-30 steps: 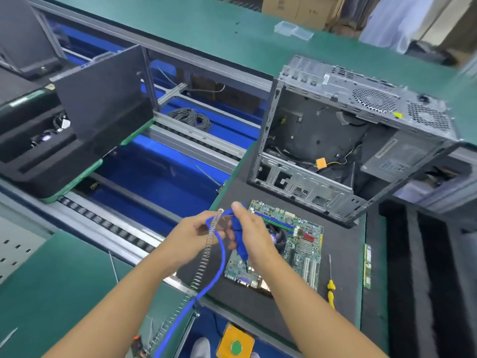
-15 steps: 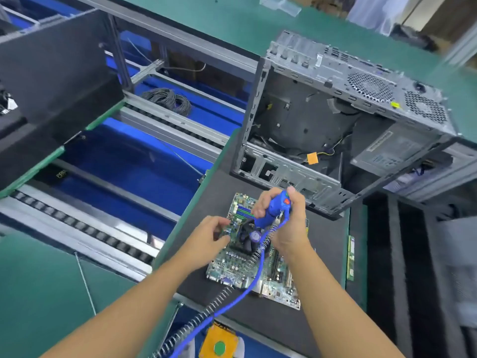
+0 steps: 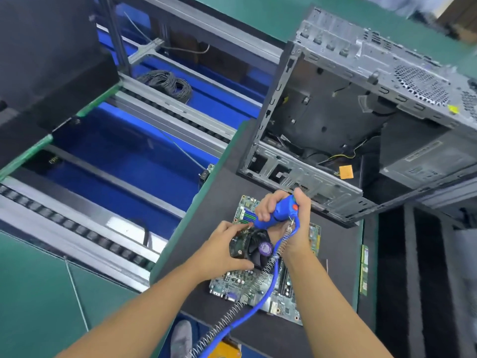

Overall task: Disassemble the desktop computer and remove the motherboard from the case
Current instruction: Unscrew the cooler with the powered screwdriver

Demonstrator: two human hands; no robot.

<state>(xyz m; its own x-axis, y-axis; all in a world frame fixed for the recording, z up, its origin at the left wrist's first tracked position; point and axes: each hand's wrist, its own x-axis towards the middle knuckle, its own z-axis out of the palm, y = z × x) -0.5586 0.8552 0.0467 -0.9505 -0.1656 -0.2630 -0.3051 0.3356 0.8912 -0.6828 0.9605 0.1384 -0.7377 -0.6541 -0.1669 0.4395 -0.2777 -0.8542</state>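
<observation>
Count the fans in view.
1: the fan on the motherboard, held by the left hand, the right hand's screwdriver at its edge. Others may hide behind the case vents.

hands (image 3: 222,250) gripping screwdriver (image 3: 280,215) and fan (image 3: 258,250), motherboard (image 3: 245,282) beneath

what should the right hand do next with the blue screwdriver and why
Probably seat the bit on the far corner fastener of the cooler and run it out. The right hand grips the blue screwdriver, tip down at that corner; the left hand holds the cooler on the motherboard, which lies outside the case.
</observation>
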